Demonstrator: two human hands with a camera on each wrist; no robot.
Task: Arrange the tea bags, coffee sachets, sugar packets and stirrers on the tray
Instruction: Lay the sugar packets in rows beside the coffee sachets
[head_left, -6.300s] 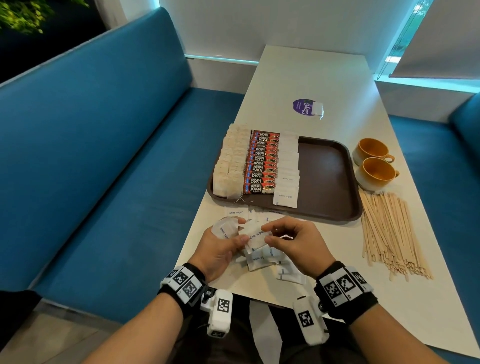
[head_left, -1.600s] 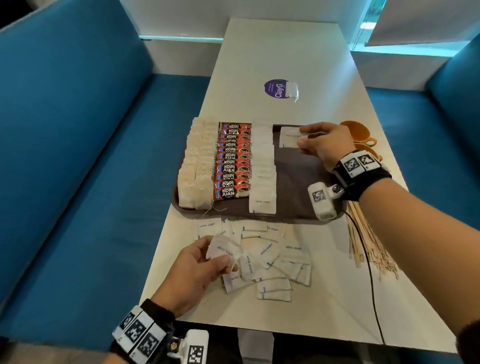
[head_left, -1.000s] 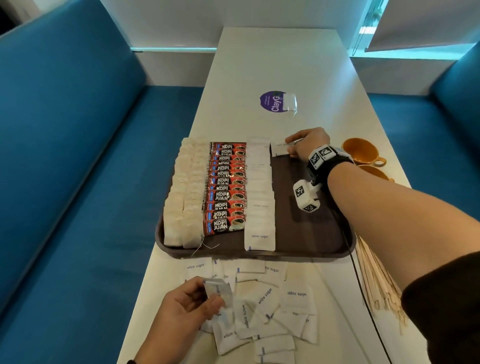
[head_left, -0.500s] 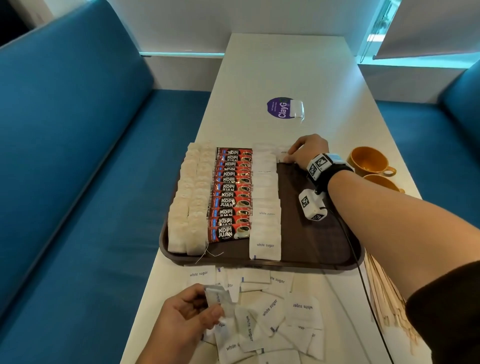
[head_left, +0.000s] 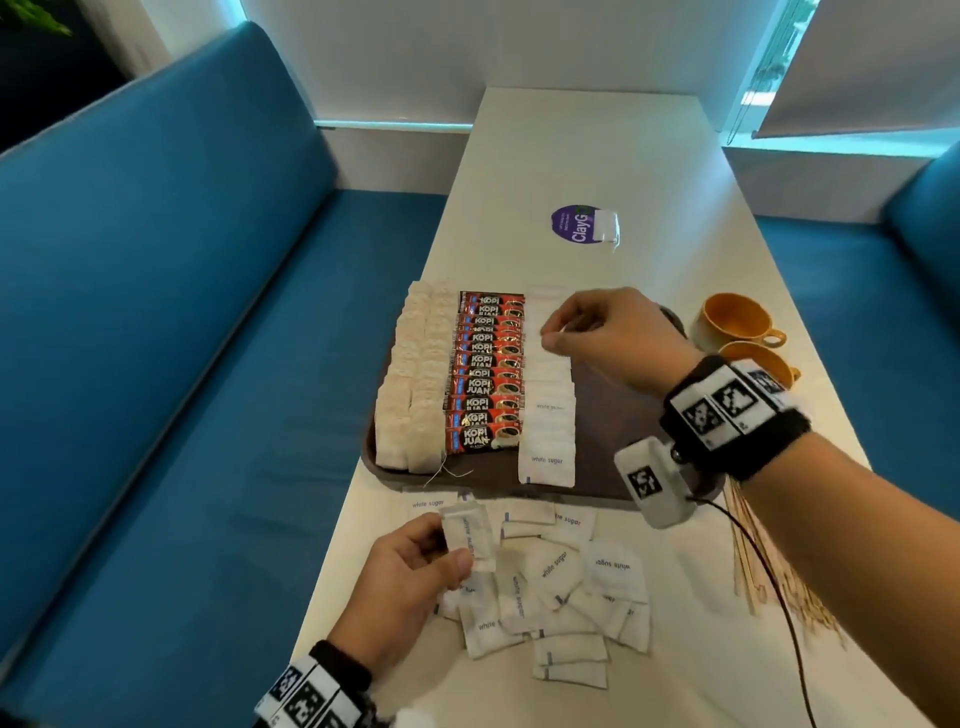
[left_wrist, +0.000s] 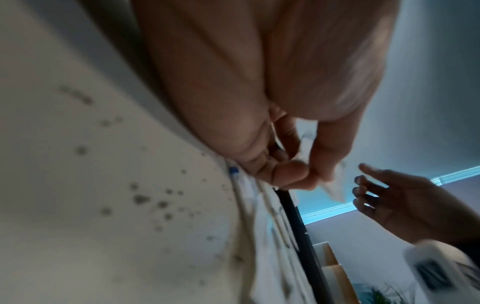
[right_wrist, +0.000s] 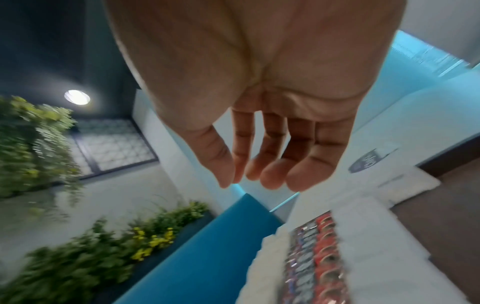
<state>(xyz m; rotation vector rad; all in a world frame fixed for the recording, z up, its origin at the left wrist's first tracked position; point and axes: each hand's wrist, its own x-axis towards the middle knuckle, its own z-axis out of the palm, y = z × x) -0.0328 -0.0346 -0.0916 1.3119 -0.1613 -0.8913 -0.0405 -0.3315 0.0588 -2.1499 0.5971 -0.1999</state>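
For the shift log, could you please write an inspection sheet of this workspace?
Surface: white table, brown tray.
Job's things: tea bags, coffee sachets and sugar packets in rows on tray; loose sugar packets and stirrers on table.
Clutter: two orange cups, purple sticker.
Hands: left hand pinches one sugar packet; right hand empty above tray.
Cables: black wrist cable.
Surroundings: blue benches.

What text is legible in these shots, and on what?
"KOPI JUAN": coffee sachets on the tray.
"white sugar": sugar packets, in the tray row and in the loose pile on the table.
"ClayG": purple round sticker; its smaller print is unreadable.
Square code markers, no words: wristbands.
Print on the packet held in the left hand: too blurred.
Wrist views: nothing readable.
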